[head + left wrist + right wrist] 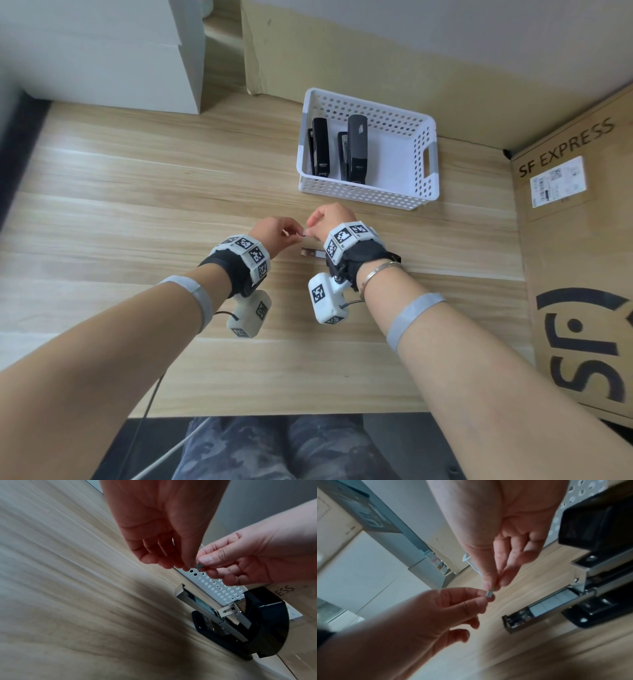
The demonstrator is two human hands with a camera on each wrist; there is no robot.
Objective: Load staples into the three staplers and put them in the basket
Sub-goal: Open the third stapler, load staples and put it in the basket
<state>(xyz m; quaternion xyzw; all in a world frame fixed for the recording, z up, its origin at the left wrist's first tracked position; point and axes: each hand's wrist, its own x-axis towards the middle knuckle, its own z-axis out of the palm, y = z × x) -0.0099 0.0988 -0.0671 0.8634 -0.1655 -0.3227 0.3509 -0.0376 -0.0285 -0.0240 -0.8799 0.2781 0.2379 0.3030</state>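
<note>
Both hands meet above the wooden table and pinch one short strip of staples [303, 234] [199, 566] [489, 593] between their fingertips. My left hand [293, 235] [186, 564] [485, 598] holds one end and my right hand [311, 232] [205, 563] [494, 586] the other. Just below them a black stapler [310, 253] [257, 622] [573, 599] lies on the table with its top swung back and its metal staple channel showing. In the head view my right wrist hides most of it. Two black staplers [320, 147] [357, 147] lie side by side in the white perforated basket [428, 164].
The basket stands behind the hands, near the back wall. A large cardboard box marked SF EXPRESS [575, 246] closes off the table's right side. White boxes [102, 61] are stacked at the back left. The table's front edge [274, 413] runs just above my lap.
</note>
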